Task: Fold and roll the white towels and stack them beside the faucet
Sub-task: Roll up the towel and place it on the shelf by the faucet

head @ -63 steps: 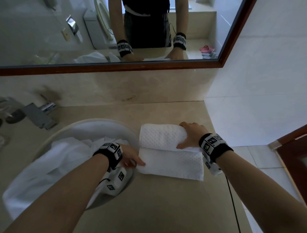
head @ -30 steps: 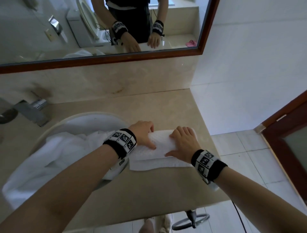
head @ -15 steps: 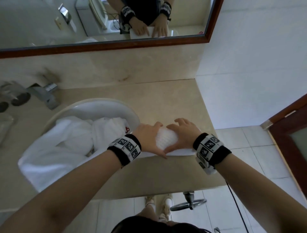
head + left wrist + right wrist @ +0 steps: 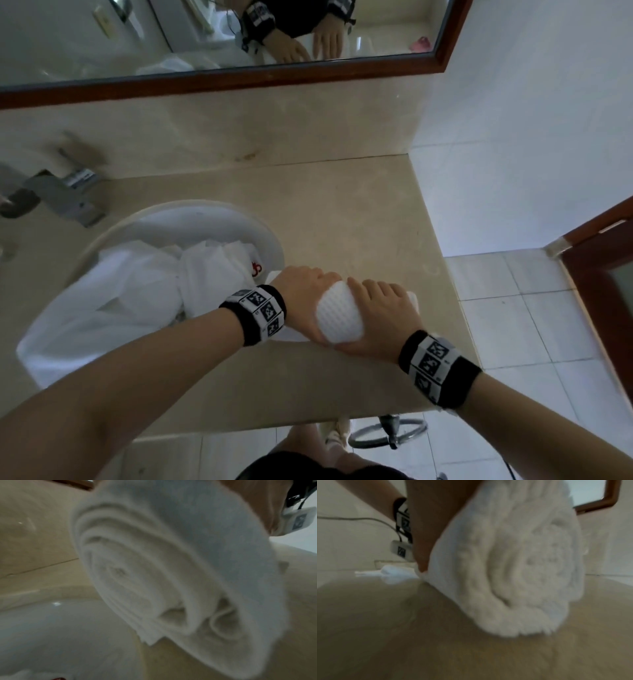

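Dim, soft daylight with faint shadows; the head view bends at its edges, and both wrist views are blurred and grainy.

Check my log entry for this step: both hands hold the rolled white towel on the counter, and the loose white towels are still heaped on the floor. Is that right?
One detail is wrong. The left hand and right hand do hold the rolled towel on the counter, but the head view shows the loose towels heaped in the sink, not on the floor.

Both hands, left hand (image 4: pixel 305 294) and right hand (image 4: pixel 383 315), grip a rolled white towel (image 4: pixel 339 317). It lies just right of the sink (image 4: pixel 191 216). Loose towels (image 4: pixel 120 301) fill that sink.
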A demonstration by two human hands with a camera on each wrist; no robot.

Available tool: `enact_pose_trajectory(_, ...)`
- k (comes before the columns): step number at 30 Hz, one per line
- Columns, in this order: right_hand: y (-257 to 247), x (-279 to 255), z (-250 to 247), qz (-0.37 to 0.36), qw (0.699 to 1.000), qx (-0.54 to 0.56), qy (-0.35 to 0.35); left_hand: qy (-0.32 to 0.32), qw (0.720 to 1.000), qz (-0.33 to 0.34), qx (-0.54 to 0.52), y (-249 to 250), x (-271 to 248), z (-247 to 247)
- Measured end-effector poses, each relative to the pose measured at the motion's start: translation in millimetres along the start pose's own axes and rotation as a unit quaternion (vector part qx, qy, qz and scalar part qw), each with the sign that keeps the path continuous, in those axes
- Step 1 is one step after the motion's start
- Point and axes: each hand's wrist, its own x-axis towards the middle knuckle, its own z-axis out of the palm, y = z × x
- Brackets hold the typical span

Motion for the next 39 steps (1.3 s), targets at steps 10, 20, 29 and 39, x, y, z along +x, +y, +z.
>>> enact_pose_trajectory(10, 3, 6, 3, 0.002, 0.999, 0.015, 0.051, 0.010, 1.000, 0.012, 0.022, -9, 12, 0)
enact_pose_trajectory(20, 10, -1, 2, -0.077, 0.997, -0.005, 0.027, -0.161, 0.980, -0.001, -0.115, 12, 24, -28)
enact_pose_trajectory(29, 26, 27, -57, 0.080, 0.957, 0.170, -0.220, -0.013, 0.996, -0.055, -0.071, 20, -11, -1)
enact_pose_trajectory(39, 18, 27, -70, 0.180, 0.628, 0.745, -0.130, 0.167, 0.935, -0.133, -0.283, -5, -71, -1)
